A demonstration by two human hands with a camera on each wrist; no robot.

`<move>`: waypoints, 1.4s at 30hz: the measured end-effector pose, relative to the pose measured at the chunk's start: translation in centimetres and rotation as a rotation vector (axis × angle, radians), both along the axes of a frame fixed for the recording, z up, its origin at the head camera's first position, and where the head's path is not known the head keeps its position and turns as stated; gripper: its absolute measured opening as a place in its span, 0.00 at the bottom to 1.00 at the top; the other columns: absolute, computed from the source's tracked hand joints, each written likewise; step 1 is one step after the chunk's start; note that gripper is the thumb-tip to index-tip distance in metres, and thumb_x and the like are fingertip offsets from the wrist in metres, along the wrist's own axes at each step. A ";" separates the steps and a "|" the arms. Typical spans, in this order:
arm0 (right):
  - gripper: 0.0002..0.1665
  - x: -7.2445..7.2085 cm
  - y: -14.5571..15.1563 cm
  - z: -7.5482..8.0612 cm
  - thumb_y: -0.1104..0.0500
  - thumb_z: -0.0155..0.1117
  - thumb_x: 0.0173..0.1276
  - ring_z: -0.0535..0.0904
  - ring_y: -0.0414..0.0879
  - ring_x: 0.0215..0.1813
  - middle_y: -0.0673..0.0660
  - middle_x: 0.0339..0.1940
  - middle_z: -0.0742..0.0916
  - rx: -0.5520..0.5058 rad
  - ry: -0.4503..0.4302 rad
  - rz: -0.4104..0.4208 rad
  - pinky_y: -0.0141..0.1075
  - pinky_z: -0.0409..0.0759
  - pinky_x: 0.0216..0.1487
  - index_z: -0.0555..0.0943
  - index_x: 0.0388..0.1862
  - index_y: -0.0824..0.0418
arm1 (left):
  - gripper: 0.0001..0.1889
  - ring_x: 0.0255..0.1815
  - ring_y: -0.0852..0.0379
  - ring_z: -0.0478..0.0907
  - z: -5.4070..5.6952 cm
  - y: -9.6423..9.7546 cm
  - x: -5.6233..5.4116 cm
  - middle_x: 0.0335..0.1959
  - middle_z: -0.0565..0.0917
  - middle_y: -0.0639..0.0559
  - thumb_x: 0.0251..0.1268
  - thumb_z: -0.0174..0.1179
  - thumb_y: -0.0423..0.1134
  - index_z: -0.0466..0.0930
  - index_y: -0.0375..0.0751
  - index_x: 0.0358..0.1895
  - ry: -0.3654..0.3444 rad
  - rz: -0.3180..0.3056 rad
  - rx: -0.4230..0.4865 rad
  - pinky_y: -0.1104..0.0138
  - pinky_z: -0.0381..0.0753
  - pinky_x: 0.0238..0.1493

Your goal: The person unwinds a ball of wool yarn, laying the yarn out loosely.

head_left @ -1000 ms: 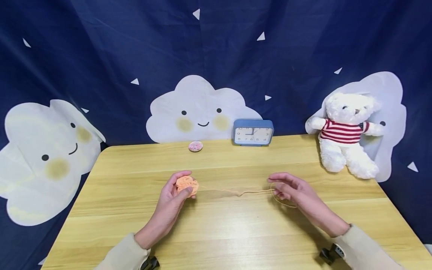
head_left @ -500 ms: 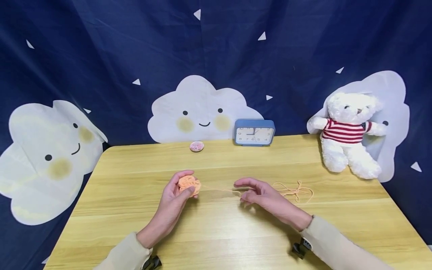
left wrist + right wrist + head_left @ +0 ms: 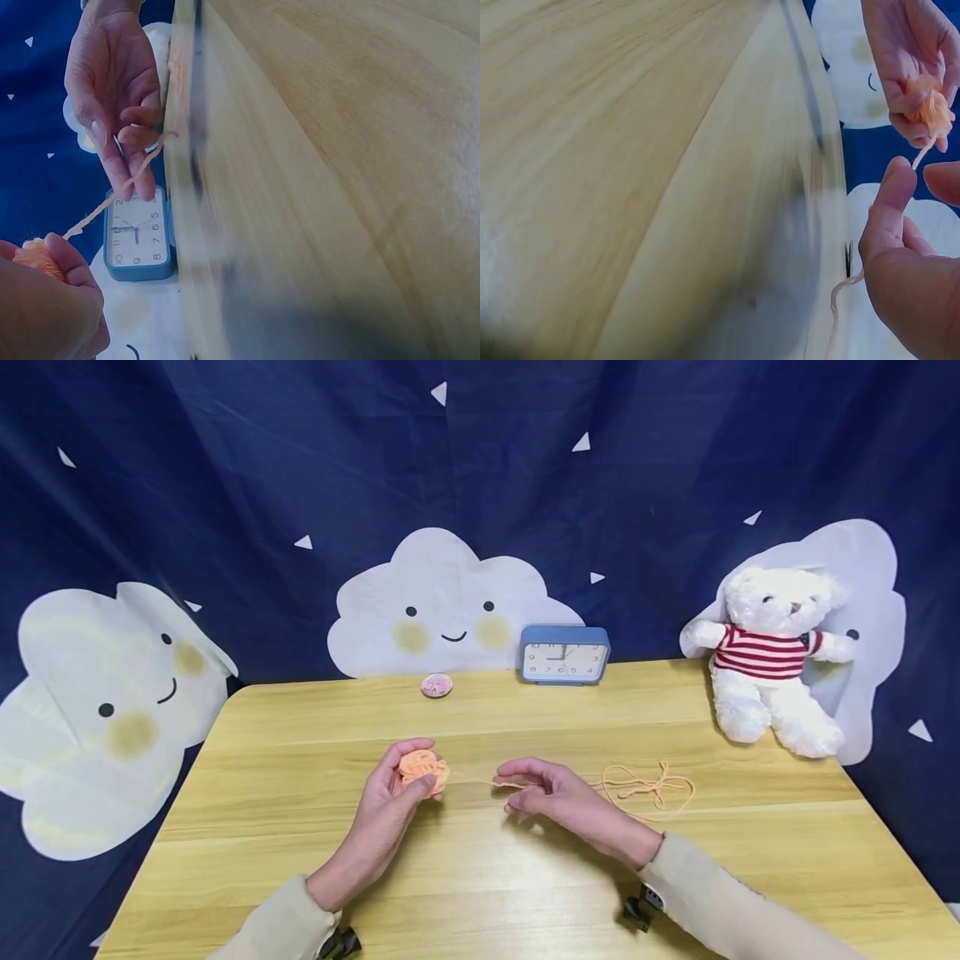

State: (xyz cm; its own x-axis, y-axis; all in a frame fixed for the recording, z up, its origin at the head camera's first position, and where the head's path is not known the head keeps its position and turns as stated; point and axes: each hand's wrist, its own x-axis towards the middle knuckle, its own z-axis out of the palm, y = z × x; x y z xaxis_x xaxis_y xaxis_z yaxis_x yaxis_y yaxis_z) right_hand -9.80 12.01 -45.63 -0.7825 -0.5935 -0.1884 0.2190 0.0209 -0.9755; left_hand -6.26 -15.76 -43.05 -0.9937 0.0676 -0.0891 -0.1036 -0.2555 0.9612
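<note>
My left hand [image 3: 378, 810] holds a small ball of orange yarn [image 3: 423, 768], its thumb lying across the front. A thin yarn strand [image 3: 96, 213] runs from the ball to my right hand [image 3: 566, 802]. In the left wrist view, that strand crosses the right fingers, two stretched toward the ball and the others bent. The right thumb [image 3: 891, 199] and a finger stand apart in the right wrist view. Past the right hand, the strand trails into a loose tangle of yarn [image 3: 658, 787] on the table.
A wooden table [image 3: 480, 893] lies below both hands. Along its back edge are a round pink badge-like disc [image 3: 436, 685] and a blue clock [image 3: 564, 656]. A white teddy bear [image 3: 776, 660] in a striped shirt sits at the back right. Behind hangs a dark blue cloud-patterned curtain [image 3: 247, 485].
My right hand has moved left along the strand toward the ball, quickly and then more slowly. The loose yarn tangle now shows behind it. The left hand keeps its hold, barely moving.
</note>
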 end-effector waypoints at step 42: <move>0.07 0.7 10.1 3.2 0.64 0.61 0.86 0.82 0.40 0.36 0.51 0.36 0.87 -0.015 0.035 -0.433 0.30 0.85 0.38 0.86 0.48 0.59 | 0.29 0.53 0.54 0.80 -0.5 -1.1 0.1 0.63 0.76 0.36 0.70 0.59 0.16 0.67 0.26 0.73 0.000 -0.009 0.052 0.65 0.89 0.52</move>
